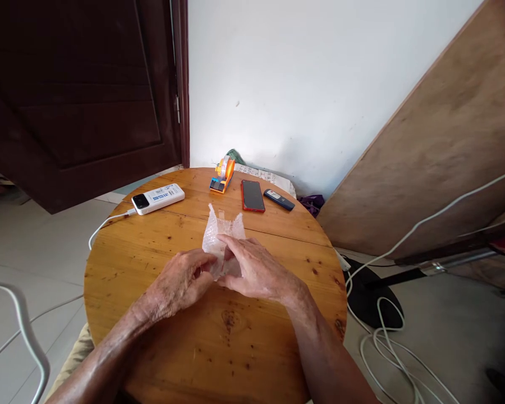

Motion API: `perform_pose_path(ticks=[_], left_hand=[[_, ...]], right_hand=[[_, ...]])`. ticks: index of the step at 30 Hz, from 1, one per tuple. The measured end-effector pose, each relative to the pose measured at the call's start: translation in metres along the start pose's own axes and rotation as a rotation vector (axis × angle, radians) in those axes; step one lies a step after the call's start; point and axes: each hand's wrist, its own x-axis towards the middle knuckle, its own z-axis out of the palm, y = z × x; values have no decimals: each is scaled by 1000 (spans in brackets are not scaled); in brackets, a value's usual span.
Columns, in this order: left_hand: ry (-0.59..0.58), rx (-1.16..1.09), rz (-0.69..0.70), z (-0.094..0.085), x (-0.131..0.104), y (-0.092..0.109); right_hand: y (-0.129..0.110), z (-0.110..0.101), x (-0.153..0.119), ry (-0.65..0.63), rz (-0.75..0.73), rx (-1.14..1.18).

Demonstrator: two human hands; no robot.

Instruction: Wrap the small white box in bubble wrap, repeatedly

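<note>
A piece of clear bubble wrap (219, 235) lies folded near the middle of the round wooden table, its two far corners standing up. A small strip that looks like clear tape shows at its far edge. My left hand (180, 279) grips the near left side of the wrap, its thumb and fingers curled together. Over the right side lies my right hand (261, 266), thumb and fingers around the wrap and the index finger stretched across it. Whatever is inside the wrap is hidden by the hands and the folds.
Behind the wrap stand an orange tape dispenser (223, 175), a red-edged phone (252, 196) and a dark blue handheld device (279, 200). A white power bank (159, 198) with a cable sits at the left of the table (193, 342). White cables (387, 336) coil on the floor at right.
</note>
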Motion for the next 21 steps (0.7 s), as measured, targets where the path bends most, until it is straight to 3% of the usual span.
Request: perform_pose_path(ticks=[5,10,16,21], left_hand=[[170,210,71,16,0,-9],[368,337,276,31,3,-23],[386,191,341,35,7,-31],[394,189,313,42,6,-29]], right_hand=[[6,-6,-3,-5,-27,49],[17,-10,-2,31,4,120],[21,-8,-3,164,188,152],[14,3,-25,255,425,25]])
